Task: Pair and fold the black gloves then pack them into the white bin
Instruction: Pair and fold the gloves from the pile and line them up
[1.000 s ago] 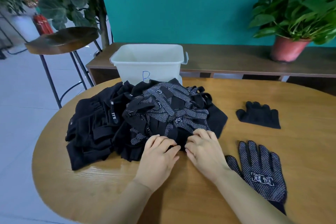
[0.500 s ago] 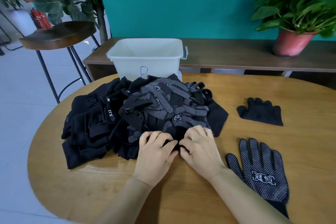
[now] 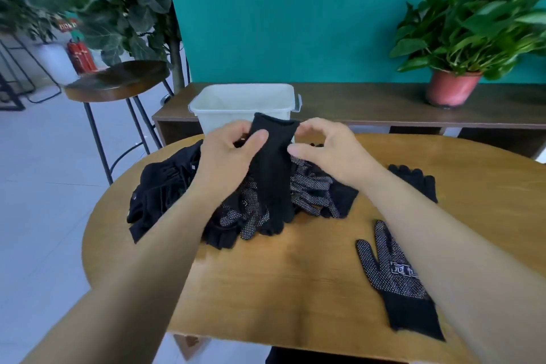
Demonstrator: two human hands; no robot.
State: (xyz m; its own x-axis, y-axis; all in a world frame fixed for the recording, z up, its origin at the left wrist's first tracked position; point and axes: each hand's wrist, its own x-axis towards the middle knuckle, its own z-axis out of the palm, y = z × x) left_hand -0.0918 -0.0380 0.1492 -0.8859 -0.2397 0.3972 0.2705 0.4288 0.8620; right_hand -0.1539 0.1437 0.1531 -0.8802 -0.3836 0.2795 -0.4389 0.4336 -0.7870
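Head view: a plain black glove (image 3: 273, 168) is up in the air between the two hands, knit and dark with no dots on the side we see, its cuff a rolled edge at the top. The left hand (image 3: 227, 154) pinches the cuff's left side, thumb laid across the fabric, and the right hand (image 3: 328, 151) has curled fingers on the cuff's right corner with the thumb at the edge just below. Under the hands lies the pile of black gloves (image 3: 313, 189), some white-dotted, some plain. The held glove's fingertips hang into that pile, black on black, and where they end is hard to make out. Beyond the hands sits the white bin (image 3: 242, 103), its front wall mostly hidden behind glove and knuckles. A dotted glove (image 3: 393, 275) lies flat on the surface (image 3: 280, 289) beside the right forearm, which covers part of it, and a second plain glove (image 3: 419, 180) peeks out past that arm. The held glove hangs cuff up and fingers down, long axis close to vertical, leaning slightly.
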